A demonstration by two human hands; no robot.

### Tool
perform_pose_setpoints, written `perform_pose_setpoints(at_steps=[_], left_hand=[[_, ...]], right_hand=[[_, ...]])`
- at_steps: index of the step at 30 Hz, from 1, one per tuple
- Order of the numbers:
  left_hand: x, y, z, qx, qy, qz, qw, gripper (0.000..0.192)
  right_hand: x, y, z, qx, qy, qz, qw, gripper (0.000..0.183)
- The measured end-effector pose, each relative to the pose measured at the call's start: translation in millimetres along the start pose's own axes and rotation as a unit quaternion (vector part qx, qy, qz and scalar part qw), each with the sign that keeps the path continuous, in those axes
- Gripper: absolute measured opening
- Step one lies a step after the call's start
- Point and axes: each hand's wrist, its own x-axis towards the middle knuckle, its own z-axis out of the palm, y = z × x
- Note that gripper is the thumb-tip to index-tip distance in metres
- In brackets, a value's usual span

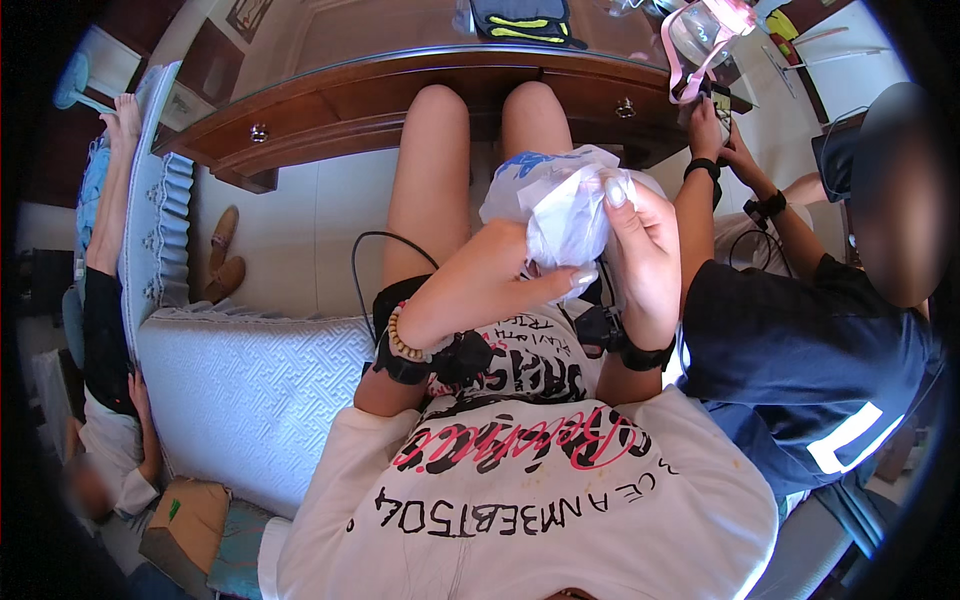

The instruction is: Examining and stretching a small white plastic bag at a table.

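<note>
A thin white plastic bag with blue print is bunched up over my lap, between both hands. My left hand reaches in from the left, its fingers behind the crumpled plastic and its thumb along the lower edge. On the other side, my right hand pinches the bag's upper right part with the thumb on top. The plastic hides several fingertips. Whether anything lies inside the bag cannot be told. Both wrists wear black straps with small devices, and the left one also has a beaded bracelet.
Ahead stands a wooden table with a glass top, holding folded dark cloths and a pink-strapped clear bottle. A person sits close at the right, holding a phone-like object. Another person lies at far left, beside a padded bench.
</note>
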Motion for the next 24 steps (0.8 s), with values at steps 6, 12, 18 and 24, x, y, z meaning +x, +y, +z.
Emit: perform_pose_setpoints(at_steps=[6, 12, 18, 24], left_hand=[[2, -3, 12, -0.071, 0.026, -0.014, 0.997, 0.030], [0, -10, 5, -0.082, 0.008, -0.036, 0.996, 0.028], [3, -9, -1, 0.030, -0.053, 0.016, 0.998, 0.023], [1, -1, 2, -0.087, -0.062, -0.116, 0.987, 0.020]], right_hand=[[-7, -11, 4, 0.011, -0.021, 0.060, 0.998, 0.022], [-2, -4, 4, -0.056, 0.012, 0.024, 0.998, 0.021], [-2, -4, 8, -0.095, 0.046, -0.001, 0.994, 0.021], [-1, 1, 5, -0.127, 0.043, 0.004, 0.991, 0.020]])
